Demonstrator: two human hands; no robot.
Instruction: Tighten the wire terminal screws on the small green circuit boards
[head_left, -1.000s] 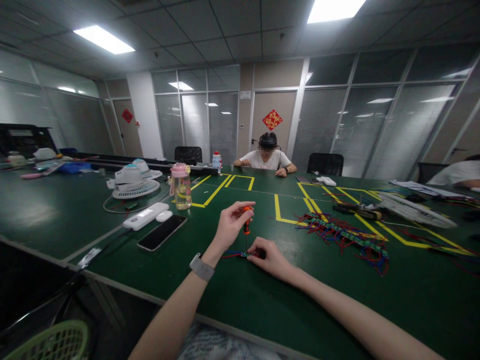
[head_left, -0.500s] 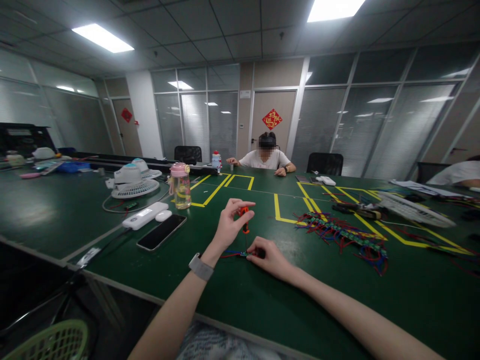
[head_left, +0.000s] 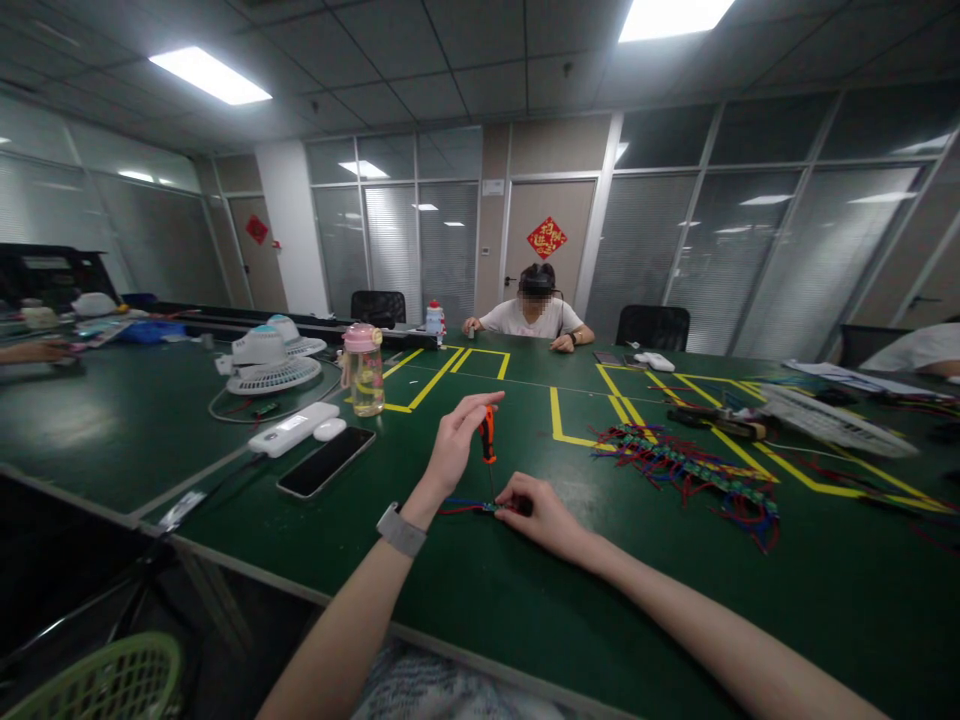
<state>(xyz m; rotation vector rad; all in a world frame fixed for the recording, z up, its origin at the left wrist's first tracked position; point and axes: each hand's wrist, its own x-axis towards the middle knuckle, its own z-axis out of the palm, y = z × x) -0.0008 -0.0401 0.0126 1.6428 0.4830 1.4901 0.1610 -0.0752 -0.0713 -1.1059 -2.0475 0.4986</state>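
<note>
An orange and black screwdriver (head_left: 488, 436) stands nearly upright, its tip down at a small green circuit board (head_left: 489, 507) on the table. My left hand (head_left: 454, 448) has its fingers stretched along the top of the handle and grips it; the thumb is hidden. Lower and to the right, my right hand (head_left: 538, 508) is closed, pinching the board's right end between thumb and fingers. Red and blue wires (head_left: 463, 509) run left from the board, partly behind my left wrist.
A bundle of wired boards (head_left: 690, 468) lies to the right. On the left are a phone (head_left: 326, 462), a white power strip (head_left: 294, 430), a drink bottle (head_left: 365, 372) and white fans (head_left: 271, 362). Yellow tape (head_left: 431, 380) marks the green table. A person (head_left: 534, 315) sits opposite.
My left fingers have straightened and shifted over the handle, the thumb going out of sight. The screwdriver leans slightly more. Another person's hand has appeared at the far left.
</note>
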